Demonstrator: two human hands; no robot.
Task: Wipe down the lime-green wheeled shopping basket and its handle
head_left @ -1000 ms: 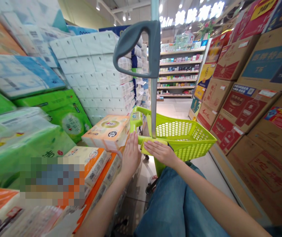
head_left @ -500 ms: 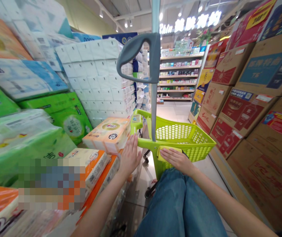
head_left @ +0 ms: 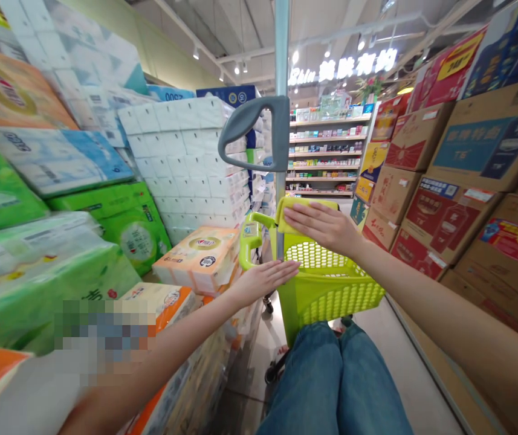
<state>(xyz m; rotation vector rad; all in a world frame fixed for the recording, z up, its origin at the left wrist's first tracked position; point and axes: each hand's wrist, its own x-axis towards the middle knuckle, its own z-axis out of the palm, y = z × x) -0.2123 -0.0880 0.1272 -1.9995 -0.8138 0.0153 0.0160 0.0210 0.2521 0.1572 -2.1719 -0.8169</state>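
A lime-green wheeled shopping basket (head_left: 344, 296) stands right in front of my knees. From its near end rises a grey metal pole (head_left: 280, 187), with a dark grey loop handle (head_left: 281, 136) on it. My right hand (head_left: 326, 226) holds a folded yellow cloth (head_left: 288, 208) beside the pole, above the basket's near rim; its fingers lie straight across the cloth. Lower down, my left hand (head_left: 268, 281) rests flat on the near rim by the pole's foot, fingers stretched out and holding nothing. The green grip (head_left: 250, 235) sticks out to the left of the pole.
Packs of tissue paper (head_left: 199, 251) are piled along my left, with a tall white stack (head_left: 181, 145) behind them. Cardboard cartons (head_left: 462, 139) line the right side. Shelves of goods (head_left: 324, 148) stand at the aisle's far end. A small wheel (head_left: 270, 371) sits near my feet.
My right hand has lifted the yellow cloth from the basket's near face up to the pole. My left hand has slid right along the rim to the pole's foot.
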